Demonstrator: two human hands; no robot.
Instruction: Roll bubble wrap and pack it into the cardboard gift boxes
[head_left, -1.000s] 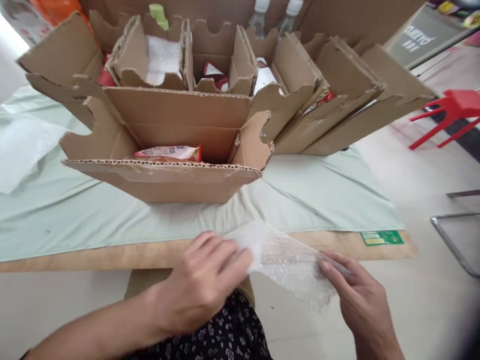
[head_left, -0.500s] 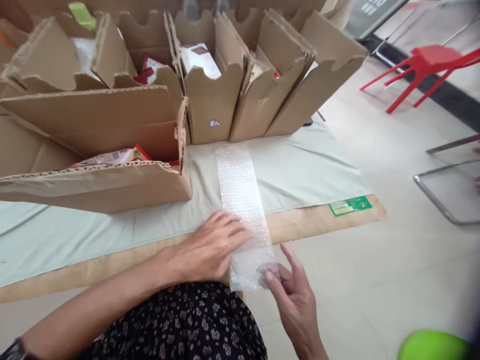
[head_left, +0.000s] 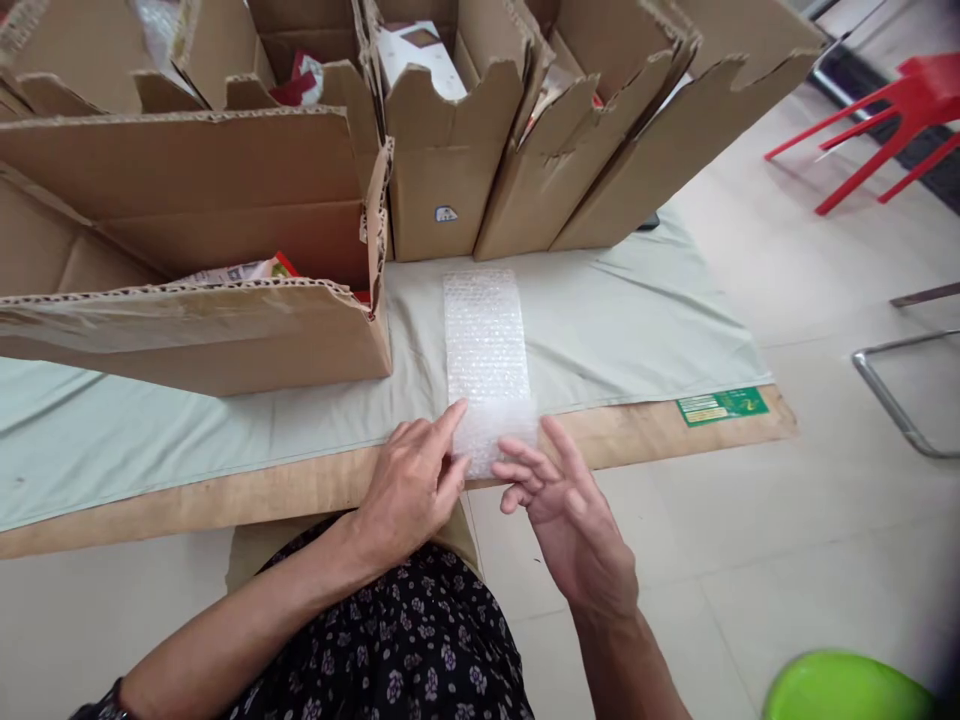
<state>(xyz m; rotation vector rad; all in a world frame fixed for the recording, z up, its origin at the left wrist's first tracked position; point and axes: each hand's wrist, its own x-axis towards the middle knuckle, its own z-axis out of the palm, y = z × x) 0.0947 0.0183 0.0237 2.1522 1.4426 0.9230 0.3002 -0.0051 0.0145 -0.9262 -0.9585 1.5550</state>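
Note:
A strip of clear bubble wrap [head_left: 486, 335] lies lengthwise across the cloth toward me. Its near part is doubled over close to the table's front edge. On the strip's left border rests my left hand [head_left: 409, 475], index finger and thumb apart and touching the folded part, the other fingers curled. My right hand [head_left: 566, 510] is open over the near right corner, palm turned inward and fingers spread. Its fingertips are at the folded layer, and whether they press on it I cannot tell.
An open cardboard box [head_left: 195, 340] with red-and-white packets stands at the left. Several upright cardboard bins [head_left: 450, 160] line the back. A green card [head_left: 724, 405] lies at the table's right front corner. A red stool [head_left: 911, 115] and a lime-green round object [head_left: 847, 690] are at the right.
The near end of the bubble wrap has been turned up onto the strip, which now looks shorter. My right hand has let go and opened. The view has shifted slightly.

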